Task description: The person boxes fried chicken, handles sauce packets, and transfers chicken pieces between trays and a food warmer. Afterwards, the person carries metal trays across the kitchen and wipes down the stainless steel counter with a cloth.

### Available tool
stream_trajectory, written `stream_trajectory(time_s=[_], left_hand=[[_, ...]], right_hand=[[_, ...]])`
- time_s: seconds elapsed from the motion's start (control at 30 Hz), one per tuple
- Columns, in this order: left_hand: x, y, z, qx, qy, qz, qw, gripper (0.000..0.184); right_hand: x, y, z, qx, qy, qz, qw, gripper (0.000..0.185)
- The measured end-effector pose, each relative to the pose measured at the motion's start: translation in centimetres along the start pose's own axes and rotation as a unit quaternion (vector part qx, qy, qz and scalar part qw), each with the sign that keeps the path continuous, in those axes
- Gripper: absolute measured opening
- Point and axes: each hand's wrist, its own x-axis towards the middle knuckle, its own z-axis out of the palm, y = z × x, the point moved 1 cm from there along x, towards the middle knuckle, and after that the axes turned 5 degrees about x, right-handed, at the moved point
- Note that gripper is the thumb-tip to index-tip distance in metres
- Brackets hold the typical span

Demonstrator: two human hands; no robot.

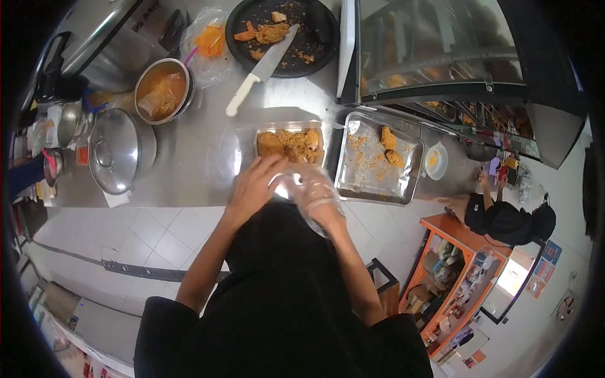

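Observation:
A small rectangular box (pixel 258 143) holding pieces of fried chicken (pixel 291 143) sits near the counter's front edge. My left hand (pixel 253 188) is bare, its fingers stretched out at the box's near left side; whether they touch it is unclear. Beside it, my right hand (pixel 317 195) wears a loose clear plastic glove. Motion blur smears those gloved fingers, hiding whether they hold anything. To the right, a metal tray (pixel 373 187) carries two fried pieces and crumbs. A white-handled knife (pixel 265 66) rests across a round black board (pixel 320 53) with chicken scraps.
On the left stand a lidded pot (pixel 118 151) and a metal bowl (pixel 142 85) with a bag in orange liquid. A plastic bag (pixel 205 47) lies behind. A glass display case (pixel 441 47) borders the right, near a white bowl (pixel 436 160). Another person (pixel 504 220) is farther right.

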Motion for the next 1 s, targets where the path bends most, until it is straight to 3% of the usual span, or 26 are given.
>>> stream_trajectory(time_s=[0.03, 0.1, 0.13, 0.2, 0.27, 0.33, 0.4, 0.53, 0.6, 0.67, 0.7, 0.73, 0.8, 0.83, 0.9, 0.93, 0.97, 1.0], left_hand=[[-0.1, -0.1, -0.1, -0.011, -0.051, 0.059, 0.997, 0.024], [-0.3, -1.2, -0.6, -0.023, -0.040, 0.040, 0.998, 0.021], [-0.3, -1.5, -0.8, -0.034, -0.028, 0.016, 0.999, 0.018], [-0.5, -1.6, -1.5, -0.023, -0.013, 0.007, 1.000, 0.011], [-0.6, -1.7, -2.4, 0.018, -0.023, -0.023, 0.999, 0.010], [-0.8, -1.9, -2.6, 0.006, -0.032, -0.039, 0.999, 0.010], [-0.8, -1.7, -2.9, -0.021, 0.022, -0.106, 0.994, 0.011], [1.5, -1.0, -4.9, -0.043, 0.090, -0.150, 0.984, 0.013], [5.0, -0.2, -6.5, 0.050, 0.076, -0.182, 0.979, 0.018], [10.4, -0.6, -7.9, 0.052, 0.181, -0.119, 0.975, 0.021], [13.9, -1.8, -7.3, 0.086, 0.280, -0.070, 0.954, 0.024], [17.6, -2.3, -7.5, 0.055, 0.288, -0.033, 0.956, 0.025], [25.4, -4.6, -6.2, -0.058, 0.138, -0.113, 0.982, 0.047], [27.7, -6.0, -5.1, -0.092, 0.067, -0.146, 0.983, 0.068], [27.4, -6.0, -6.7, -0.054, 0.088, -0.096, 0.990, 0.069], [27.2, -5.2, -7.7, -0.018, 0.111, -0.048, 0.993, 0.071], [24.6, -2.8, -9.4, -0.029, 0.184, -0.034, 0.982, 0.070], [22.1, -2.1, -9.7, -0.047, 0.269, -0.009, 0.962, 0.056]], right_hand=[[-0.2, 0.0, 0.4, 0.001, 0.004, 0.001, 1.000, 0.035], [-0.6, 0.4, 1.4, -0.082, -0.018, -0.115, 0.990, 0.047], [-0.9, 0.8, 1.5, -0.081, -0.014, -0.113, 0.990, 0.047], [-1.5, 1.5, 1.9, -0.147, -0.116, -0.075, 0.979, 0.060], [-2.0, 1.4, 1.4, -0.113, -0.168, -0.075, 0.976, 0.066], [-2.8, 1.6, 1.8, 0.109, -0.245, -0.087, 0.960, 0.064], [-3.3, 0.7, 1.2, 0.129, -0.241, -0.101, 0.956, 0.060], [-5.5, -3.0, -2.1, 0.201, -0.197, -0.080, 0.956, 0.046], [-5.9, -3.7, -3.7, 0.214, -0.198, -0.090, 0.952, 0.043], [-5.4, -4.2, -5.2, 0.129, 0.023, -0.199, 0.971, 0.045], [-4.1, -4.7, -5.7, 0.138, 0.066, -0.188, 0.970, 0.044], [-2.0, -5.2, -6.3, 0.149, 0.109, -0.175, 0.967, 0.043], [4.6, -3.4, -5.7, 0.110, 0.252, -0.257, 0.926, 0.040], [6.4, -1.3, -5.6, 0.110, 0.254, -0.254, 0.927, 0.040], [9.1, 1.7, -6.1, -0.058, 0.294, -0.265, 0.917, 0.035], [8.1, 1.7, -6.1, -0.057, 0.303, -0.263, 0.914, 0.035], [6.4, 2.0, -6.0, 0.024, 0.308, -0.176, 0.935, 0.034], [5.4, 2.4, -6.3, 0.106, 0.315, -0.087, 0.939, 0.033]])
